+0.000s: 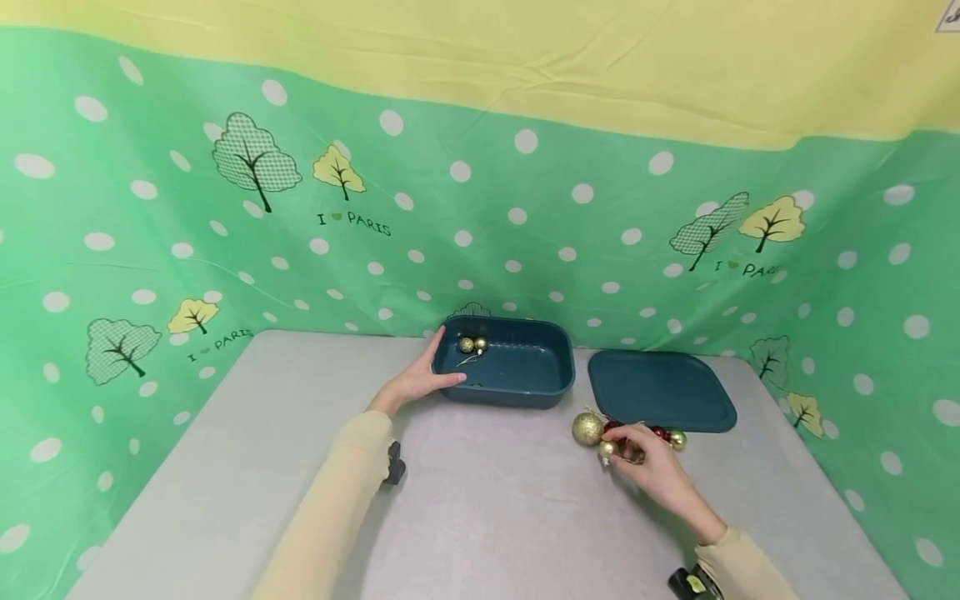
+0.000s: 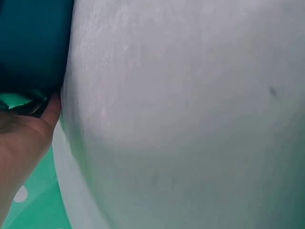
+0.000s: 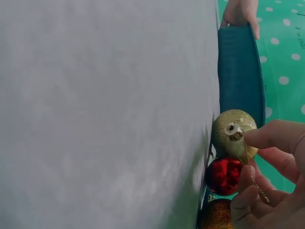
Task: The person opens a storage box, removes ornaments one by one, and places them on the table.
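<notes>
With thumb at the front rim and fingers along the left end, my left hand (image 1: 416, 379) grips a dark blue plastic box (image 1: 510, 398). Two small gold baubles (image 1: 467, 344) lie in its left part. My right hand (image 1: 656, 471) pinches a small shiny gold bauble (image 1: 607, 451) between thumb and fingers; its metal cap and gold string show in the right wrist view. Just beyond that sits a larger glittery gold bauble (image 1: 587, 428). Red baubles (image 3: 224, 175) and an orange-gold one (image 3: 217, 215) lie close by, partly hidden behind the right hand.
A dark blue lid (image 1: 660, 390) lies flat on the grey table (image 1: 480, 508), right of the box. Another gold bauble (image 1: 677, 439) rests by its front edge. Behind and beside the table hangs a green dotted cloth (image 1: 480, 208).
</notes>
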A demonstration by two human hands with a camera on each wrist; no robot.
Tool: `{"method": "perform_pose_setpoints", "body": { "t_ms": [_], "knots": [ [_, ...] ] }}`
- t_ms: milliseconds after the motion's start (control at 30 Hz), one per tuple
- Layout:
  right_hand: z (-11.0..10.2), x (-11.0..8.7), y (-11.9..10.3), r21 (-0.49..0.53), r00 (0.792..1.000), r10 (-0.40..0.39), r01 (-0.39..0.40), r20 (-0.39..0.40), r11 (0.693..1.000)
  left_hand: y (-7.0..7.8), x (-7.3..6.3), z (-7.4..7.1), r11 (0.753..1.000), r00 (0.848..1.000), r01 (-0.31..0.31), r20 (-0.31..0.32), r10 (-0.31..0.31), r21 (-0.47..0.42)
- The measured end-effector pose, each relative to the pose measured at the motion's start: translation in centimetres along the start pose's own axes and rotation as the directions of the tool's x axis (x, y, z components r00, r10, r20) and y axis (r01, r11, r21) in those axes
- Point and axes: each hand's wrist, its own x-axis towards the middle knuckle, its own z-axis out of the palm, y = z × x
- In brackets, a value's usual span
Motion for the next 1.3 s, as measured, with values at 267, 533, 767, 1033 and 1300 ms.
{"method": "perform_pose_setpoints", "body": {
  "t_ms": [267,533,767,1033,1300],
  "knots": [
    [0.2,0.2,0.2,0.005,1.000,0.018,-0.018,-0.007,1.000,1.6,-0.7,-0.3,1.000,0.999,0.010,0.040,-0.010,-0.016],
    [0.3,0.4,0.2,0.006,0.999,0.034,-0.034,-0.009,0.999,3.5,-1.9,-0.5,1.000,0.999,0.004,0.046,-0.003,-0.003],
    [-0.3,0.8,-0.6,0.066,0.999,0.000,0.004,-0.052,0.998,0.1,0.1,0.0,1.000,1.000,-0.002,0.013,0.002,0.008],
    [-0.3,1.9,-1.9,0.129,0.999,0.006,0.000,-0.045,0.992,-0.1,0.2,0.0,1.000,1.000,-0.001,-0.005,0.001,0.019],
    [0.6,3.7,-3.1,0.220,0.999,0.034,-0.032,-0.007,0.975,-0.1,0.3,0.0,1.000,1.000,-0.011,-0.005,0.012,0.023]
  ]
}}
